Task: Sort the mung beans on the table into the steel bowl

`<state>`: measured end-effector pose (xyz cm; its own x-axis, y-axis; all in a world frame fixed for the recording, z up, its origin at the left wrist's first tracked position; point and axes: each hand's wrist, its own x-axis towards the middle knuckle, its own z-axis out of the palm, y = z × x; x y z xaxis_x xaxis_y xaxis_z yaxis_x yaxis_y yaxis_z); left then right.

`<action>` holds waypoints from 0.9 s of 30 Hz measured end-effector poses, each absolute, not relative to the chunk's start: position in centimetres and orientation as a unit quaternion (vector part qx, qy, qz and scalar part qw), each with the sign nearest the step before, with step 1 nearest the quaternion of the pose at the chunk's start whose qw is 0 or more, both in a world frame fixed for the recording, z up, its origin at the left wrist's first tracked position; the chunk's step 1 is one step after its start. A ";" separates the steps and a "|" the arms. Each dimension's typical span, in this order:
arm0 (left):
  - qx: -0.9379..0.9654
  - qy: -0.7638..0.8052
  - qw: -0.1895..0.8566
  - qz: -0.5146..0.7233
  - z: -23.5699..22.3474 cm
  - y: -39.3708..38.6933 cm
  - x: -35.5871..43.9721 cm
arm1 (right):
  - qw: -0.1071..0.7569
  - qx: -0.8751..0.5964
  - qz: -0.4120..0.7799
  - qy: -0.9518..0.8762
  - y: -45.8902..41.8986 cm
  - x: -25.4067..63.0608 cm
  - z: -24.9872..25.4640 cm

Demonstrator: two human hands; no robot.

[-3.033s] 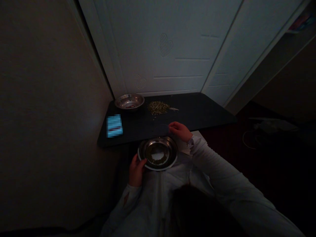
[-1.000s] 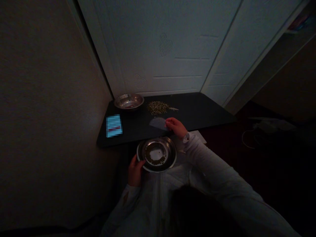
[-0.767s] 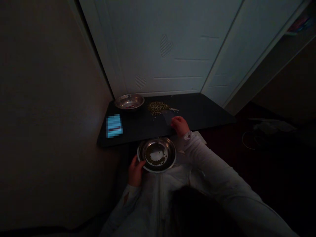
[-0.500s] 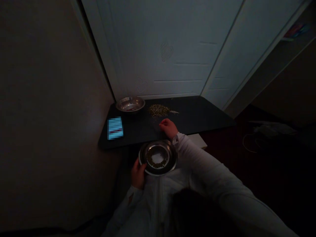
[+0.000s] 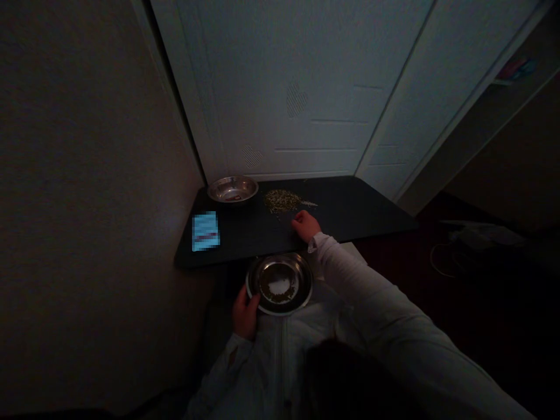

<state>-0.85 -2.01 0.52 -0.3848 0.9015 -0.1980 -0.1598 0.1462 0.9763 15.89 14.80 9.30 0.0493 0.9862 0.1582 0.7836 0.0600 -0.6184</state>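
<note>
My left hand [image 5: 245,313] is closed on the left rim of a shiny metal bowl [image 5: 304,291] at my lap, below the table's front edge. Small greenish-brown grains [image 5: 277,296] lie in a ring on the bowl's bottom. Over the dark table, my right hand [image 5: 306,226] has its fingers curled together; what they hold, if anything, is too small and dim to make out. Just beyond it lies a heap of small mixed grains [image 5: 281,200], with a pale pointed streak at its right end.
On the dark table [image 5: 359,210] a second metal bowl [image 5: 233,189] stands at the back left, near a blurred light-blue item [image 5: 205,231]. White panels [image 5: 332,70] rise behind. A pale flat box-like thing [image 5: 352,254] sits below the front edge, right.
My right hand has shifted slightly to the right and away from the heap, fingers still curled. The left hand keeps its grip on the bowl. The view has tilted a little.
</note>
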 end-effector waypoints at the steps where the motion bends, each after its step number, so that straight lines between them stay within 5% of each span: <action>1: 0.311 0.602 0.460 0.574 0.6 -2.0 -0.9 | 0.290 -0.667 0.173 -0.664 14.9 16.4 9.3; 27: 0.315 0.587 0.460 0.587 -1.1 -2.1 -1.5 | 0.232 -0.679 0.051 -0.694 18.3 24.1 11.2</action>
